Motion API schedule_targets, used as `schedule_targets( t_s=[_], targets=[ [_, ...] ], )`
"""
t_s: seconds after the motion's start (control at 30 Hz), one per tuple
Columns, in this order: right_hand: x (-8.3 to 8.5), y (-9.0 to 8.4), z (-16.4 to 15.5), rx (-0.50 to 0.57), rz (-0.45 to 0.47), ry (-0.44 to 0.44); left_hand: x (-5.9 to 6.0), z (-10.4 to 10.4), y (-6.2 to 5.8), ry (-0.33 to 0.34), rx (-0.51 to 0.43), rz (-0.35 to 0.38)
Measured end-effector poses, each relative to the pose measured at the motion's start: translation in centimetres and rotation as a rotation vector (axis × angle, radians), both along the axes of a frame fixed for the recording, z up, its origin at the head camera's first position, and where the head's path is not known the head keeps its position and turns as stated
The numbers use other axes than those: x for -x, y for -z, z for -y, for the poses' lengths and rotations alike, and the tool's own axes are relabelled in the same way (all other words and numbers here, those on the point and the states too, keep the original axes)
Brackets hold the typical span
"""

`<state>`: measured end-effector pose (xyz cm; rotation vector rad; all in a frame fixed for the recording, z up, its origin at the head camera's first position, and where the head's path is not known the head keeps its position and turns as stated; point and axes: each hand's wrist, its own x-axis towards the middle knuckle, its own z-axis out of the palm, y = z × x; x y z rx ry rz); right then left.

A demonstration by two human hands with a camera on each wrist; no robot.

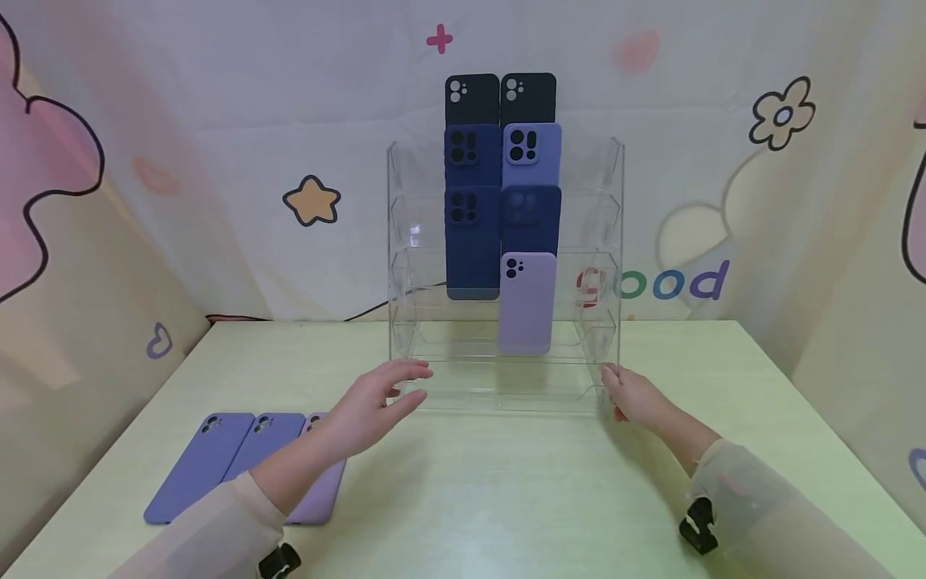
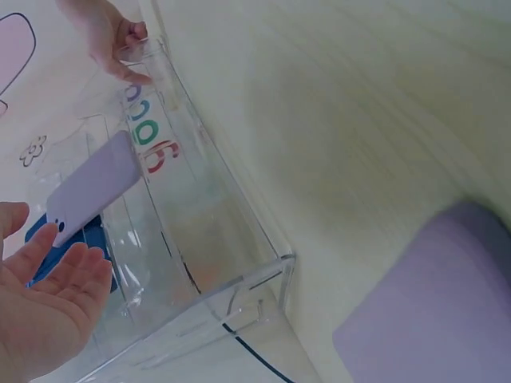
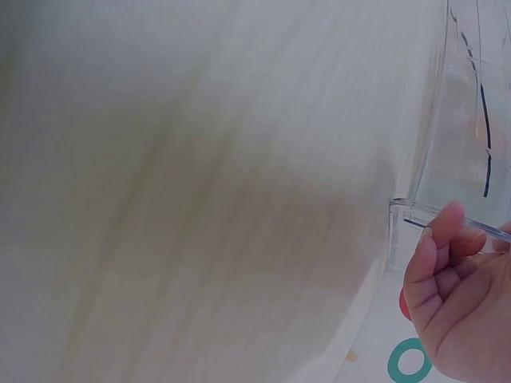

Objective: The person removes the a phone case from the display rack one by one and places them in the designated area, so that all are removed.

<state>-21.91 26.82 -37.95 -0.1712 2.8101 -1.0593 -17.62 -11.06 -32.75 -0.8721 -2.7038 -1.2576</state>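
Observation:
A clear acrylic tiered rack (image 1: 499,398) stands mid-table with several phone cases leaning in it: black and dark blue ones up high, and a lilac case (image 1: 527,304) lowest. My left hand (image 1: 391,390) hovers at the rack's lower left corner with straight fingers; in the left wrist view its palm (image 2: 48,311) lies flat beside the rack (image 2: 239,239), apart from it. My right hand (image 1: 624,394) grips the front edge of the rack's right wall, and its fingers (image 3: 447,255) curl onto the acrylic edge (image 3: 471,120).
Three loose cases lie flat at the table's front left: two blue-violet (image 1: 202,462) (image 1: 264,442) and a lilac one (image 1: 321,490), partly under my left forearm. A cartoon-printed cloth backdrop surrounds the pale green table (image 1: 506,498). A dark cable (image 1: 369,310) runs behind the rack.

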Motion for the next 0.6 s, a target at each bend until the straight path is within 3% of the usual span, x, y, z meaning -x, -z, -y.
schedule_targets(
  t_s=[0.3, 0.47, 0.6],
  targets=[
    [-0.3, 0.0, 0.1, 0.009, -0.008, -0.014, 1.3, -1.9, 0.8, 0.011, -0.083, 0.076],
    [-0.4, -0.1, 0.1, 0.004, -0.017, -0.017, 2.0, -2.7, 0.5, -0.009, -0.130, 0.163],
    [-0.5, 0.0, 0.1, 0.000, -0.029, -0.018, 2.7, -3.2, 0.2, 0.012, -0.177, 0.195]
  ],
)
